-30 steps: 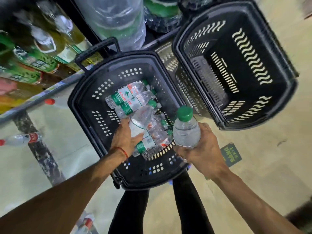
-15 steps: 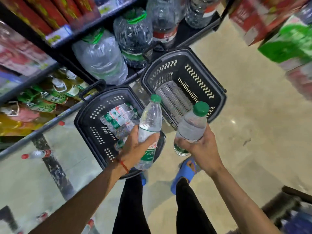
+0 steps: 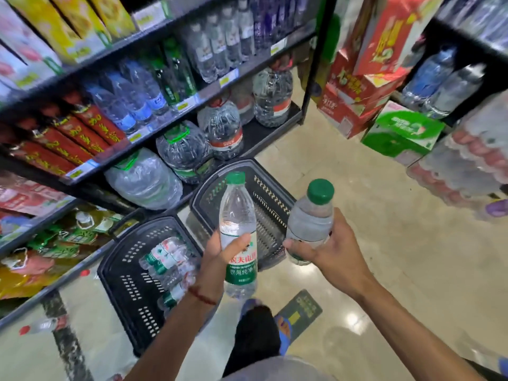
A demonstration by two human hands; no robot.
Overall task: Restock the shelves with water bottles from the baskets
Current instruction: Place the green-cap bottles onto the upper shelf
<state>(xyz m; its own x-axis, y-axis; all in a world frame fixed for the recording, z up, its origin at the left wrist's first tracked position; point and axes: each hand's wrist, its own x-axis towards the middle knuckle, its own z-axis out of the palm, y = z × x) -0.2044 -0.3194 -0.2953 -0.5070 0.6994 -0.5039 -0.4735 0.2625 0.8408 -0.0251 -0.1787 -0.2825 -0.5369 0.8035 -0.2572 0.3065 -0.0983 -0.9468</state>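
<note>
Head view, left to right: the shelving unit (image 3: 189, 101) fills the upper left, with small water bottles (image 3: 217, 50) in rows on its upper tiers and large water jugs (image 3: 143, 180) on the bottom tier. On the floor below stands the stocked basket (image 3: 129, 287), with several green-labelled bottles (image 3: 165, 259) lying loose inside. Just above its right rim the left grip (image 3: 217, 259) is wrapped round the tall green-labelled bottle (image 3: 237, 213), thumb across the label and fingers behind, holding the bottle upright with its cap on. Behind it sits the empty basket (image 3: 270, 193), nothing showing on its slatted bottom. To the right, the right grip (image 3: 332, 254) is curled round the lower half of the short green-capped bottle (image 3: 312, 218), which tilts slightly towards the other bottle but stays apart from it. Red cartons (image 3: 365, 78) are stacked at far right. One second earlier the left grip was down among the bottles in the stocked basket while the right already held its bottle. Half a second earlier the tall bottle had just cleared the rim. Now both bottles are carried higher and the view has swung up to take in the shelves. Judged from this, the pick-up is complete and the carry to a shelf is under way; the placing is not yet done, and the bottles left in the basket suggest that more such trips remain
</note>
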